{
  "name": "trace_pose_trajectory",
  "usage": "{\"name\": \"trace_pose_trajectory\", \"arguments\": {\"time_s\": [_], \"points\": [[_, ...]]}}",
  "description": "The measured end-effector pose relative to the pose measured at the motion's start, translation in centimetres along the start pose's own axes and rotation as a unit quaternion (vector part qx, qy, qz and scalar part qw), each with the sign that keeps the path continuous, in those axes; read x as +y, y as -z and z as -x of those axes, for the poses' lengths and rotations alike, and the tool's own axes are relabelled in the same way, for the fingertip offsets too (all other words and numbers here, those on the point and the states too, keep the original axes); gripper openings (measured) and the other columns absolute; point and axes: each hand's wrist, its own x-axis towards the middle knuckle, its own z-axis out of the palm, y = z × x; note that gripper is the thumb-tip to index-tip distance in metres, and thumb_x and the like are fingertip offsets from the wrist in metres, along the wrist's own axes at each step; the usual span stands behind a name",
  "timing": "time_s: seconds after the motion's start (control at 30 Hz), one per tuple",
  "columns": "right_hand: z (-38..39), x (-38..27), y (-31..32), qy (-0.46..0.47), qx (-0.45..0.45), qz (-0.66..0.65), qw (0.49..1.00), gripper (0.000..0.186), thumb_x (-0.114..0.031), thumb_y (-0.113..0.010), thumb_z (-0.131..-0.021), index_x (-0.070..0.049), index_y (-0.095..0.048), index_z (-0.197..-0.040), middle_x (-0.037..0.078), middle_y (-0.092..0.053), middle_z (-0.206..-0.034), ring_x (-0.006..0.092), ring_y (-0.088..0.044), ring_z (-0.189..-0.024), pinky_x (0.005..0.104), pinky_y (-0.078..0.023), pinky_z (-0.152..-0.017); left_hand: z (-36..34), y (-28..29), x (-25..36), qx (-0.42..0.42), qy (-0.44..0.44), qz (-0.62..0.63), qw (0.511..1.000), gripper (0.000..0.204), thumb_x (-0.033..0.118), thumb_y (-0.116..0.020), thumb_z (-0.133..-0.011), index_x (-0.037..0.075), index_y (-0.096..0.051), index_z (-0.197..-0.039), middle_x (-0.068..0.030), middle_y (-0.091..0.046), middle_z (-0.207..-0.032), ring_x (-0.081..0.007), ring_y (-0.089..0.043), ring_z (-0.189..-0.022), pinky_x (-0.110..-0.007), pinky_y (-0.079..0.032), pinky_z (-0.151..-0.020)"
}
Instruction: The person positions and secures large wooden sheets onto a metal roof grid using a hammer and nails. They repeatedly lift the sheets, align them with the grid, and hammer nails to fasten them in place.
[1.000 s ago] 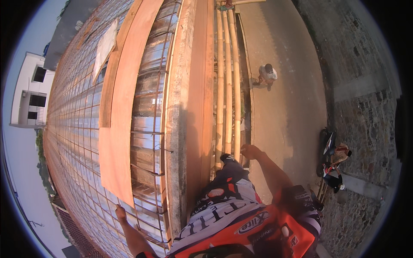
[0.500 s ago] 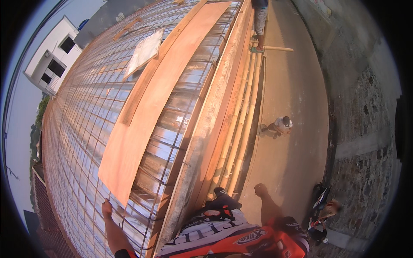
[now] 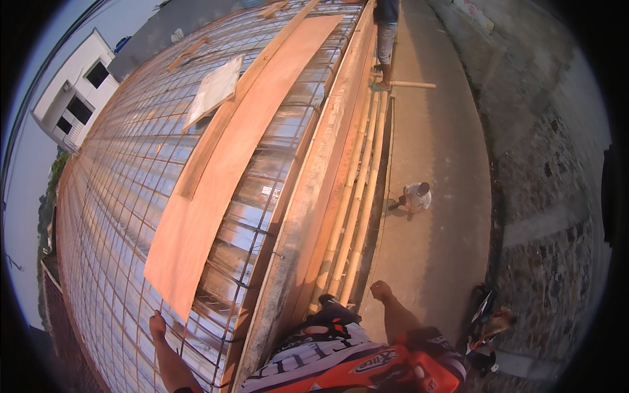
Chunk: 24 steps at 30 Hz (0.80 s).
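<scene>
My left hand (image 3: 157, 325) is closed beside the lower corner of a long thin plywood sheet (image 3: 209, 209) lying on a steel rebar mesh (image 3: 118, 249); whether it grips a bar is unclear. My right hand (image 3: 381, 290), fingers curled with nothing visible in them, hangs right of the bamboo poles (image 3: 354, 216), over the road far below. Between the mesh and those poles runs a timber edge board (image 3: 282, 275). My legs in dark and white printed trousers are at the bottom. A narrower plank (image 3: 216, 137) overlaps the plywood, with a pale board (image 3: 213, 88) beside it.
Another worker's legs (image 3: 385, 46) stand on the bamboo farther along. Down on the road (image 3: 445, 164) is a person in a white shirt (image 3: 417, 196); a motorbike with people (image 3: 485, 327) stands by the stone wall (image 3: 537, 262). A white building (image 3: 78, 98) rises at upper left.
The view has swung, so the plywood runs diagonally and the other worker's legs show. My right hand sits lower in the picture; my left hand has shifted left, still closed.
</scene>
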Motion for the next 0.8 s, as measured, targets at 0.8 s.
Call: {"name": "trace_pose_trajectory", "arguments": {"time_s": [0.8], "points": [[-2.4, -31.3, 10.7, -0.016, -0.293, -0.676, 0.676, 0.034, -0.029, -0.069, -0.084, -0.007, -0.071, -0.111, 0.009, -0.069, -0.109, 0.0224, -0.064, -0.1, 0.0397, -0.053, -0.082, -1.1, 1.4, -4.1, 0.023, -0.011, 0.004, 1.0, 0.063, 0.045, -0.036, -0.103, -0.011, -0.065, -0.105, -0.023, -0.063, -0.079, -0.0356, -0.059, -0.078, -0.046, -0.047, -0.078]]}}
